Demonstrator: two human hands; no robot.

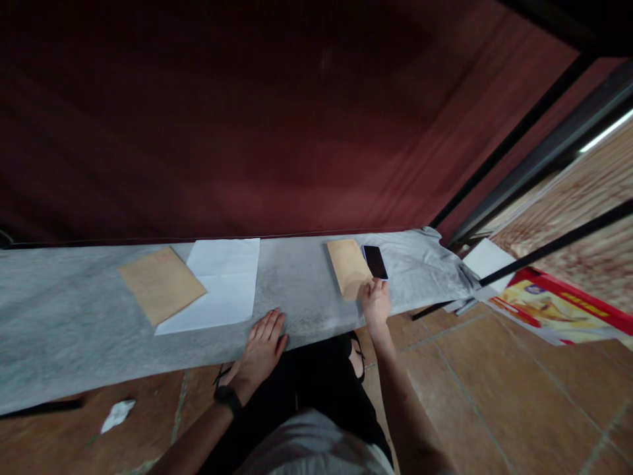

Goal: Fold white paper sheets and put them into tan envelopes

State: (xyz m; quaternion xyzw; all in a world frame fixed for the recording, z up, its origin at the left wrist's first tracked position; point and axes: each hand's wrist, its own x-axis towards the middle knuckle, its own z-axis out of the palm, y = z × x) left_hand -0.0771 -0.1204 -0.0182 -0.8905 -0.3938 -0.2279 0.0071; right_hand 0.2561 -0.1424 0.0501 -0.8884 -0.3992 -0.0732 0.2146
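Observation:
My left hand (266, 340) lies flat at the near edge of the grey-covered table (291, 290), fingers stretched forward and holding nothing. Just beyond its fingertips is an unfolded sheet of white paper (225, 277) with a crease. A brown envelope (162, 284) overlaps the left side of that paper. My right hand (376, 303) has its fingers curled at the near right corner of a smaller brown envelope (347, 264) and the near end of a dark-screened phone (376, 262). What sits between those fingers is hidden.
A dark red cloth (247, 132) rises behind the table. Black metal bars (514, 148) slant on the right. A red and yellow printed box (558, 307) is beside the table's right end. White crumpled paper (117, 415) lies on the tiled floor.

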